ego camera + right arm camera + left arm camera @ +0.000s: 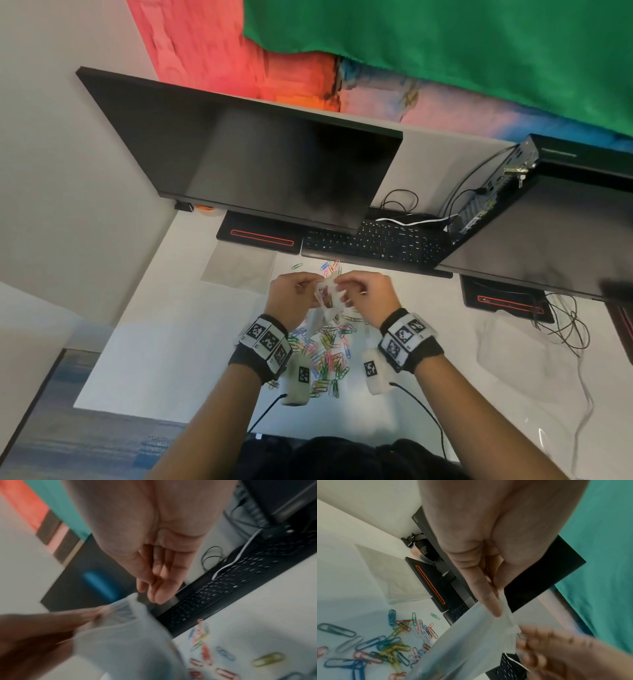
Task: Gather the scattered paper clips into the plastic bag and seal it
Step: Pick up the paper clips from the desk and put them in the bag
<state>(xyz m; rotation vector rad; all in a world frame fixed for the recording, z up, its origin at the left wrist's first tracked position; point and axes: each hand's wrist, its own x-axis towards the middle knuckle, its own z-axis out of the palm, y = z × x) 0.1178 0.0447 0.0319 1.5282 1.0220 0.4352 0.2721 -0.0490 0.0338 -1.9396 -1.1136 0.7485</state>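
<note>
A clear plastic bag [325,308] [471,642] [128,642] hangs above the white table [171,359]. My left hand [317,291] [496,599] pinches its top edge between thumb and forefinger. My right hand [344,291] [150,591] is at the bag's other top corner. Its fingers [539,649] are loosely extended and show no clear pinch; the right wrist view is blurred. Coloured paper clips [329,356] [385,645] [205,654] lie scattered on the table under and between my wrists. What the bag holds is hard to make out.
A black keyboard [373,243] and a dark monitor [257,164] stand just behind the hands. A few clips [329,265] lie near the keyboard. A pale sheet [239,267] lies at left. A second screen [548,240] and loose cables [561,325] are on the right.
</note>
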